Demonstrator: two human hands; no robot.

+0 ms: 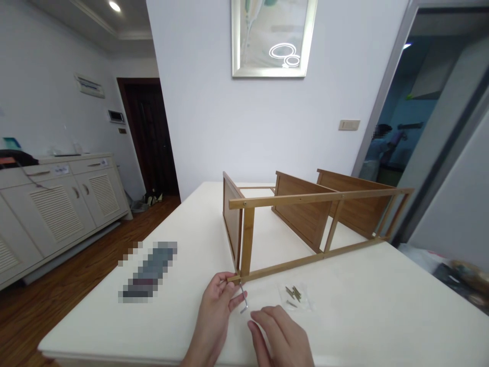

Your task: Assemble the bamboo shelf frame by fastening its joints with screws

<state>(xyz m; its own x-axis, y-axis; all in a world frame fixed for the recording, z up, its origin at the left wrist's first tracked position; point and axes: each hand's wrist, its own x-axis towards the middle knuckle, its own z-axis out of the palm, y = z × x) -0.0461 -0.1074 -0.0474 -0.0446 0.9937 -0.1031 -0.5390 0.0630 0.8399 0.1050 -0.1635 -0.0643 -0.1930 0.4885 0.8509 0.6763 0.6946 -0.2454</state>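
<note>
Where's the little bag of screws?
In the head view, the bag of screws lies on the white table, right of centre, between the wooden frame and the right hand.

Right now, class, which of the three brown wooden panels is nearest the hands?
The leftmost panel: its lower corner is just beside the left hand, while the middle panel and the rightmost panel sit farther along the wooden frame.

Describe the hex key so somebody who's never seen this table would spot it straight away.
On the white table, find the near left corner of the wooden frame, by the left hand. The hex key juts out there: a thin rod with a short bent end. It's silvery and bent, while the screws in the clear bag are brassy and straight.
</note>
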